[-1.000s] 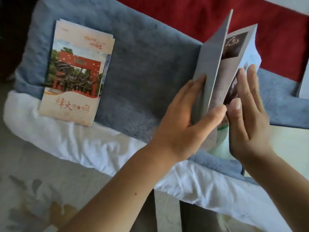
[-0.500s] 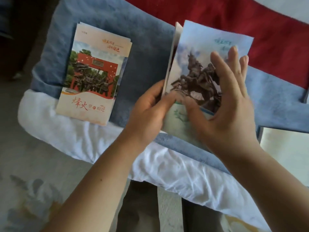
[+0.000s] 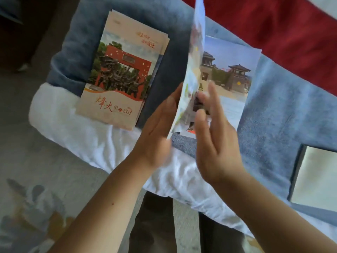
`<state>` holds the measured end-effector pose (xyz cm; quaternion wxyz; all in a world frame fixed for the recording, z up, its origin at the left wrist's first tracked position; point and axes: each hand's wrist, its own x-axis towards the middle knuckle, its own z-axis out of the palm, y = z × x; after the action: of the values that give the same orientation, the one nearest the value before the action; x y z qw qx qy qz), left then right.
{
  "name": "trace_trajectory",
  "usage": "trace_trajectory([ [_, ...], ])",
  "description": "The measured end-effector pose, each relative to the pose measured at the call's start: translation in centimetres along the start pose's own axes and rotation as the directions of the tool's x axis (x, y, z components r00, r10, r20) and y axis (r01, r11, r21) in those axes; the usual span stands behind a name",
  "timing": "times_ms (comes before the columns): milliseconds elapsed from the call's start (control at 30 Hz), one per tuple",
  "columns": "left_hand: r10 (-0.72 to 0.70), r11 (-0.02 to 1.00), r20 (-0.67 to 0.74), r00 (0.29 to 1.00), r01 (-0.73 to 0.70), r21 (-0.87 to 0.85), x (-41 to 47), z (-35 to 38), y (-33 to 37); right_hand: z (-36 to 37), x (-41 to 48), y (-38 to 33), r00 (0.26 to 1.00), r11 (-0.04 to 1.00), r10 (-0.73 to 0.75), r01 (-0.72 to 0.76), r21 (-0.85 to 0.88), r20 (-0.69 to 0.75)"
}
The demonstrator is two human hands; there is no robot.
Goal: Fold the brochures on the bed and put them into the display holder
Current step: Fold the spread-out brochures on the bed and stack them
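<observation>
Glossy paper brochure (image 3: 235, 73) is lying partly unfolded on the blue blanket (image 3: 284, 110), one panel standing upright. Left hand (image 3: 156, 132) is lying flat against that panel; right hand (image 3: 213, 136) is spreading open beside it. Folded brochures (image 3: 124, 70) are resting stacked just left.

folded brochure stack (image 3: 120, 73) cover, bottom: 烽火里的宿迁, red and dark characters
same cover, top right: red script, too blurred to read

I see the bed (image 3: 91, 136) (blue blanket (image 3: 284, 110) over white sheet) carrying a brochure stack (image 3: 124, 70) and an open brochure (image 3: 233, 79).
</observation>
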<state>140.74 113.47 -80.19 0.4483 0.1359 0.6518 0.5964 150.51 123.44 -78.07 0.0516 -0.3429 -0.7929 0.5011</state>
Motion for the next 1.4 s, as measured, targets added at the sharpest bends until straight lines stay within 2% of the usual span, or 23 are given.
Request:
trace_trajectory([
  [67, -0.012, 0.991, 0.028, 1.0, 0.015, -0.133, -0.2, 0.3, -0.4, 0.7, -0.5, 1.3, 0.995, 0.912, -0.018, 0.056, -0.407, 0.097],
  [133, -0.016, 0.964, 0.044, 0.999, 0.027, -0.265, -0.1, 0.4, -0.5, 1.2, -1.0, 2.1, 0.986, 0.794, -0.022, 0.118, -0.596, 0.166],
  [267, -0.054, 0.793, -0.031, 0.998, 0.024, -0.609, 0.1, -0.2, -0.6, 1.4, -1.3, 3.1, 0.988, 0.727, -0.056, 0.141, -0.672, 0.146],
  [400, -0.174, 0.559, -0.022, 0.985, 0.08, -0.825, 0.4, -1.9, -0.9, 1.2, -1.1, 4.1, 0.985, 0.691, -0.058, 0.155, -0.706, 0.159],
  [467, -0.215, 0.465, -0.024, 0.976, 0.081, -0.882, 0.5, -2.7, -1.0, 1.0, -1.0, 4.6, 0.982, 0.676, -0.064, 0.172, -0.716, 0.176],
  [600, -0.285, 0.401, -0.036, 0.958, 0.084, -0.912, 0.5, -3.2, -1.6, 1.0, -0.8, 5.6, 0.975, 0.649, -0.075, 0.208, -0.732, 0.21],
  [767, -0.235, 0.447, -0.043, 0.971, 0.068, -0.892, 0.4, -2.3, -0.3, 1.2, -0.3, 6.7, 0.972, 0.641, -0.064, 0.213, -0.737, 0.226],
  [833, -0.144, 0.54, -0.034, 0.989, 0.049, -0.84, 0.1, -1.5, 0.2, 1.3, -0.2, 7.0, 0.973, 0.643, -0.069, 0.21, -0.736, 0.218],
  [900, -0.011, 0.747, -0.041, 0.999, -0.019, -0.664, -0.2, -0.8, 0.4, 1.5, -0.2, 7.1, 0.975, 0.649, -0.079, 0.209, -0.732, 0.208],
  [967, 0.113, 0.945, -0.072, 0.991, -0.13, -0.3, -0.3, -0.5, 0.7, 1.5, -0.2, 7.1, 0.975, 0.652, -0.078, 0.207, -0.729, 0.207],
  [1000, 0.159, 0.983, -0.079, 0.984, -0.165, -0.076, -0.2, -0.5, 0.8, 1.5, -0.2, 7.1, 0.975, 0.651, -0.071, 0.206, -0.731, 0.211],
  [1067, 0.246, 0.918, -0.048, 0.968, -0.217, 0.331, -0.2, -0.4, 1.4, 1.3, -0.2, 7.0, 0.972, 0.652, -0.058, 0.208, -0.729, 0.226],
  [1133, 0.299, 0.79, 0.012, 0.954, -0.254, 0.558, -0.1, 0.2, 2.2, 0.9, -0.3, 6.9, 0.966, 0.672, -0.067, 0.229, -0.705, 0.251],
  [1200, 0.297, 0.718, 0.033, 0.954, -0.246, 0.651, 0.0, 1.4, 2.9, 0.1, -0.5, 6.8, 0.957, 0.696, -0.098, 0.262, -0.669, 0.274],
  [1267, 0.255, 0.715, 0.049, 0.966, -0.222, 0.662, -0.2, 3.1, 3.4, -1.2, -0.9, 7.1, 0.96, 0.699, -0.107, 0.258, -0.667, 0.258],
  [1400, 0.213, 0.698, 0.088, 0.973, -0.214, 0.683, -0.3, 7.2, 2.7, -5.4, -1.8, 9.2, 0.996, 0.733, -0.036, 0.079, -0.676, 0.077],
])
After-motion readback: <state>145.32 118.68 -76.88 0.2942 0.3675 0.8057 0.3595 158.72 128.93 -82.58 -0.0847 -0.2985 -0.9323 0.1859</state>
